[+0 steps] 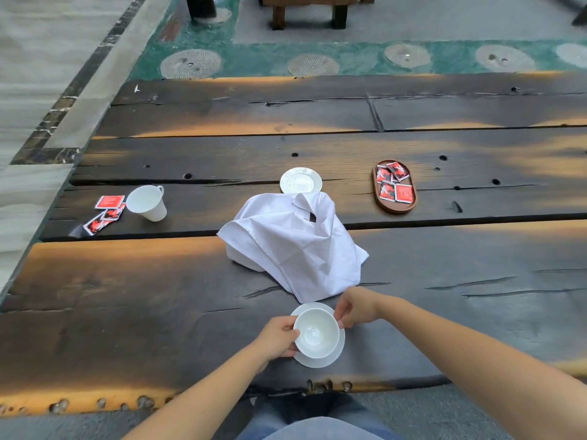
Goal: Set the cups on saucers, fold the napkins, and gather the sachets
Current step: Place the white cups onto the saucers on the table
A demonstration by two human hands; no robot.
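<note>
Nearest the table's [127, 312] front edge, one white cup [316, 332] sits on a saucer [336, 350]. The left hand [279, 338] grips the cup's rim; the right hand [355, 308] pinches its far side. Behind it lies a heap of crumpled white napkins [292, 242], number unclear. A second cup [146, 203] lies tilted at left beside three loose red sachets [106, 212]. A second, bare saucer [300, 181] sits beyond the napkins. An oval tray [386, 207] holds four sachets.
</note>
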